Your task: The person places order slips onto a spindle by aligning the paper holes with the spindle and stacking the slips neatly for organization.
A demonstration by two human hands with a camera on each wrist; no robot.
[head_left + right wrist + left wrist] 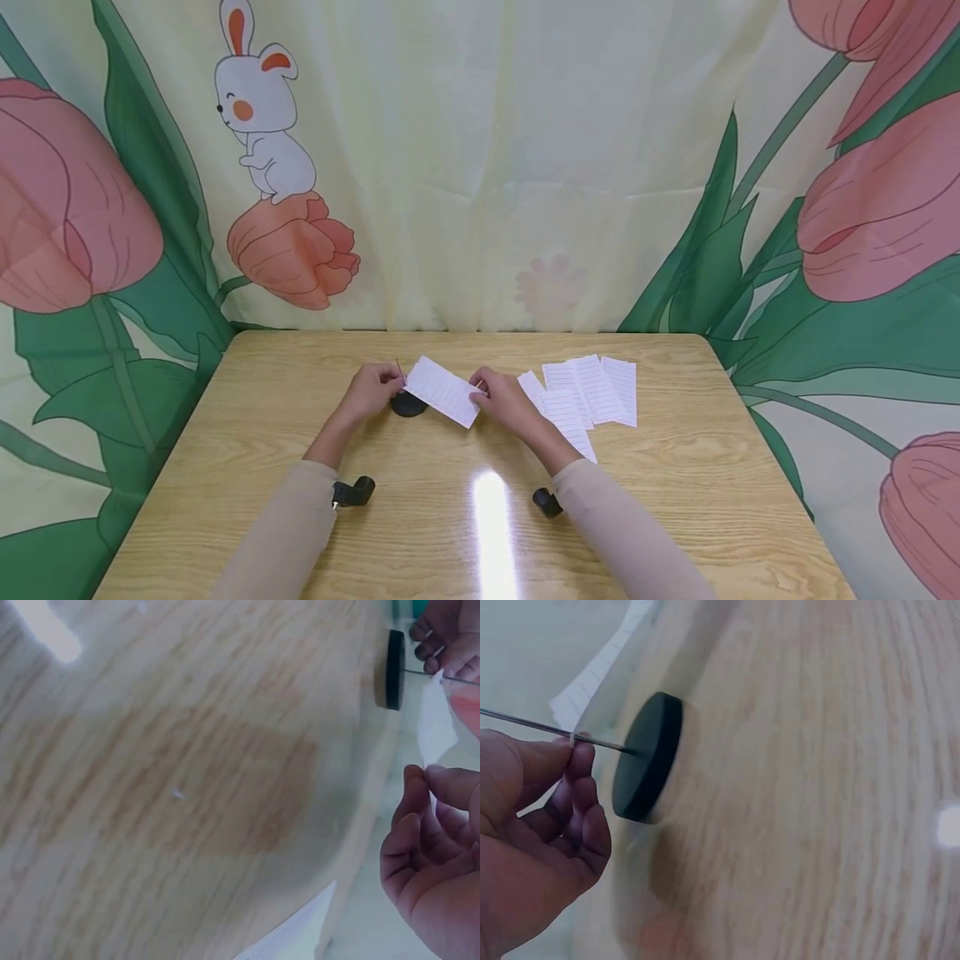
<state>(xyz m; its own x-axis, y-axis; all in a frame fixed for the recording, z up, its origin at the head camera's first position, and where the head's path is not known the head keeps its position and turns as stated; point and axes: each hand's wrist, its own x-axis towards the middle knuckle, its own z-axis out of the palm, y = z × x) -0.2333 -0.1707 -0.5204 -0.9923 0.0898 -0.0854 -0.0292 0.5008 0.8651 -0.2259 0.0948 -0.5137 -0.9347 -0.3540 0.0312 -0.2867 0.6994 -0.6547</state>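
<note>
- Head view: a lined paper slip [444,392] was held above the wooden table [420,525] by the right hand [501,397], its right end pinched between thumb and forefinger.
- A thin metal spike [604,743], set in a round black base [649,761], was pinched in the left hand [367,390], between thumb and fingers.
- The slip's left corner was positioned at the spike; whether it was pierced could not be told.
- Other lined slips [597,390] were spread, overlapping, farther right, before a tulip-and-rabbit curtain [450,208].
</note>
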